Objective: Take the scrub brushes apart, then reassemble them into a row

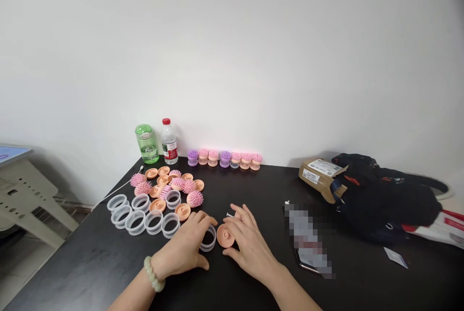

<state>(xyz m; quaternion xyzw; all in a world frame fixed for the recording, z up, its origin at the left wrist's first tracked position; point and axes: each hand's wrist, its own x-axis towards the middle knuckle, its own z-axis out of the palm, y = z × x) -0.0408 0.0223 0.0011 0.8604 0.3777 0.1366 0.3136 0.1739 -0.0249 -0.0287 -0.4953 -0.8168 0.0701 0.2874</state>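
Note:
My left hand (189, 239) arches beside a translucent plastic ring (208, 248) on the black table. Its fingers curve past the ring's far side, and the thumb stands apart from the near side. My right hand (247, 239) has its thumb and index finger at opposite edges of a round peach-coloured cap (225, 236). The cap's hollow side, with a small central stud, faces me. Its other fingers are spread. A small pale screw-like piece (229, 215) shows by those fingers; whether they touch it is unclear.
Translucent rings (135, 230), peach caps (182, 211) and pink bristled heads (195, 199) lie to the left. Assembled scrubbers (225, 158) line the wall, near a green container (148, 145) and water bottle (169, 141). A phone (307, 263), cardboard box (319, 179) and black bag (391, 204) are right.

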